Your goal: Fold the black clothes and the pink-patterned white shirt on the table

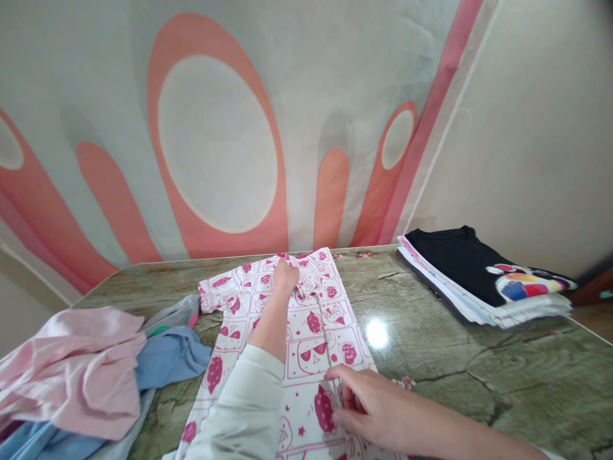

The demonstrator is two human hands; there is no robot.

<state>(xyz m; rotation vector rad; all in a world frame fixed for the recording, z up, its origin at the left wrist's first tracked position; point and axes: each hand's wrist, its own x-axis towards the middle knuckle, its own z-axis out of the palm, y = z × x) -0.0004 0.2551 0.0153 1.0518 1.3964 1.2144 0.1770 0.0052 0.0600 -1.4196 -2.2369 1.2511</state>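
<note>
A white short-sleeved shirt (309, 322) with a magenta cartoon print lies on the table, its collar toward the wall. Its right side is folded inward, and that sleeve lies over the front near the collar. The left sleeve is spread out sideways. My left hand (286, 276) is closed on the shirt's cloth just below the collar; its fingertips are partly hidden. Lower down, my right hand (361, 402) rests at the folded edge, with index finger and thumb apart and the other fingers curled. The hem is out of view.
To the left is a loose heap of clothes, with a pink garment (96, 364) over blue (170, 358) and grey ones. A neat stack at the right has a black T-shirt (450, 262) on top. The wood-patterned table (445, 364) meets a wall with a pink-patterned covering (230, 246).
</note>
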